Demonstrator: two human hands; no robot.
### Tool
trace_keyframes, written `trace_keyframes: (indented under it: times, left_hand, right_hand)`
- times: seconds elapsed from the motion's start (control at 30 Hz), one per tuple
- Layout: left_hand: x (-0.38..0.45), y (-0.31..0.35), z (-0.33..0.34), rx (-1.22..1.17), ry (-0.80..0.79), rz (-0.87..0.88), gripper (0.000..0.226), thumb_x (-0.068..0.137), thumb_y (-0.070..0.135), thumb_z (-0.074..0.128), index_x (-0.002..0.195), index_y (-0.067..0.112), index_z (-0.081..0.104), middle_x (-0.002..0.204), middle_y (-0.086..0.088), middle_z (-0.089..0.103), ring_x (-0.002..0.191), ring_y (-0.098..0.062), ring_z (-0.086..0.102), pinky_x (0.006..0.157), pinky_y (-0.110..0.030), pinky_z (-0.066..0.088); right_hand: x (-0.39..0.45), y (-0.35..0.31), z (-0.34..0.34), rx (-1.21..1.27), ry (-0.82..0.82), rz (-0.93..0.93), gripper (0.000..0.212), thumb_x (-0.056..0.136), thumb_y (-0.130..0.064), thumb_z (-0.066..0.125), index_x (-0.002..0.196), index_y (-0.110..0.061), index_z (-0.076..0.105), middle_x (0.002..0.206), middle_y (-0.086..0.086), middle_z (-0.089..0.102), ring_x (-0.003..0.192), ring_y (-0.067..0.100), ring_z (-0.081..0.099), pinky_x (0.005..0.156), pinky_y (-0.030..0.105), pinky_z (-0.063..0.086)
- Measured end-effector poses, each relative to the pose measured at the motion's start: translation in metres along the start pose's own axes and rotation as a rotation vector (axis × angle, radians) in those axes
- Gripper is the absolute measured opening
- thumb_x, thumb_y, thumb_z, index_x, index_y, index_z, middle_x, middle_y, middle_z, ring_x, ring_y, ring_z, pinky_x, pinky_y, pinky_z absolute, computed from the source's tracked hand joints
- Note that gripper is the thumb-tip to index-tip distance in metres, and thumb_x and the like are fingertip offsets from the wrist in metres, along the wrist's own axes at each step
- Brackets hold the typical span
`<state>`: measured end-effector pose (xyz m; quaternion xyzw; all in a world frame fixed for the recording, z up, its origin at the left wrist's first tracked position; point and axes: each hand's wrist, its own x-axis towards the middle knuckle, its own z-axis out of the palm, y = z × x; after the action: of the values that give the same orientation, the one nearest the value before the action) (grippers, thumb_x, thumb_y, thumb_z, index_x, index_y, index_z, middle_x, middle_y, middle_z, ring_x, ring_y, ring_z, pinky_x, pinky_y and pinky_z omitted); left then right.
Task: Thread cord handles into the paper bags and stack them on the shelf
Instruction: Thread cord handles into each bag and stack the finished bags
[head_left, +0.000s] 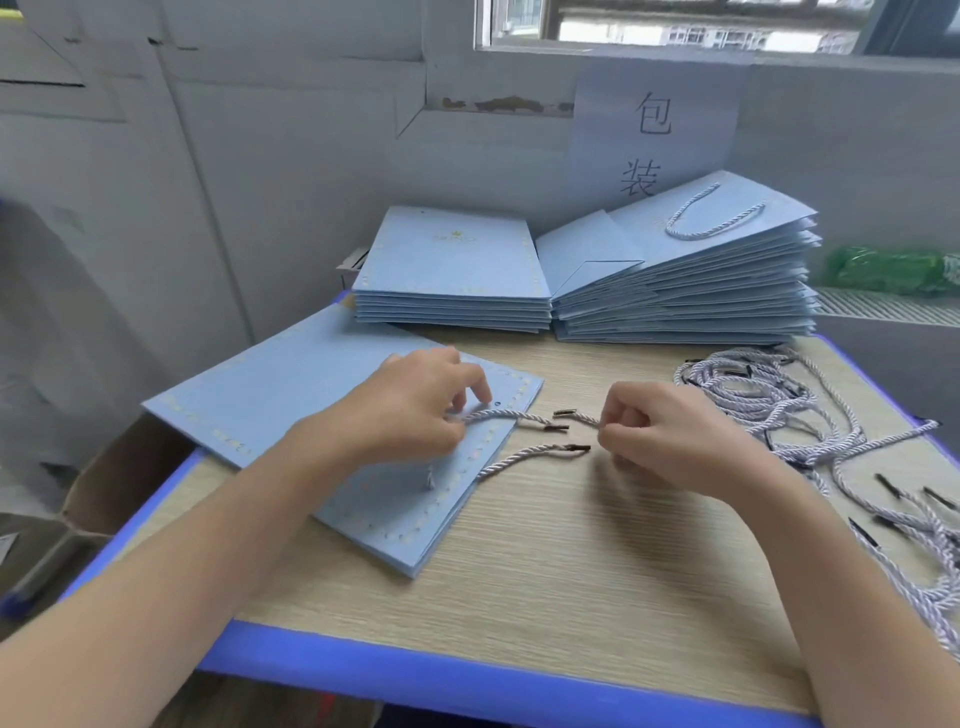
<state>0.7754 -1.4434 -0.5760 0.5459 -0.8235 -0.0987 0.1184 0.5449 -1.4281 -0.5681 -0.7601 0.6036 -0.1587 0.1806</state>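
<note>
A flat light-blue paper bag (291, 395) lies on the table's left half, hanging over the left edge. My left hand (415, 405) rests on its right part and pinches a white twisted cord (498, 414) near a punched hole (497, 402). A second cord (524, 457) lies across the bag's edge with its dark tip pointing right. My right hand (654, 431) hovers just right of the bag and pinches another cord end (576, 415) with a metal tip.
Two stacks of blue bags stand at the back: a plain stack (452, 291) and a taller stack with cord handles (691, 280). A pile of loose cords (789, 410) covers the table's right side. The wooden table (571, 561) has a blue rim. Cardboard boxes (104, 499) sit lower left.
</note>
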Motion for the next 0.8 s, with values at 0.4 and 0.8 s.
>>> trace_keyframes:
  times: [0.4, 0.8]
  left_hand:
    - [-0.009, 0.011, 0.024, 0.055, 0.035, 0.000, 0.096, 0.053, 0.086, 0.018, 0.127, 0.030, 0.042, 0.122, 0.010, 0.039, 0.119, -0.010, 0.032, 0.097, -0.026, 0.025]
    - [-0.018, 0.026, 0.026, 0.052, -0.005, 0.119, 0.089, 0.049, 0.085, 0.027, 0.118, 0.032, 0.042, 0.102, 0.013, 0.029, 0.100, -0.008, 0.026, 0.086, -0.025, 0.024]
  right_hand:
    - [0.011, -0.003, 0.025, -0.026, 0.185, -0.223, 0.013, 0.085, -0.022, 0.067, 0.097, -0.022, 0.072, 0.084, -0.008, 0.049, 0.072, 0.010, 0.045, 0.071, 0.024, 0.033]
    - [0.007, -0.010, 0.025, 0.443, 0.108, -0.220, 0.019, 0.083, -0.009, 0.066, 0.082, -0.028, 0.066, 0.069, -0.007, 0.064, 0.063, 0.006, 0.055, 0.064, 0.020, 0.045]
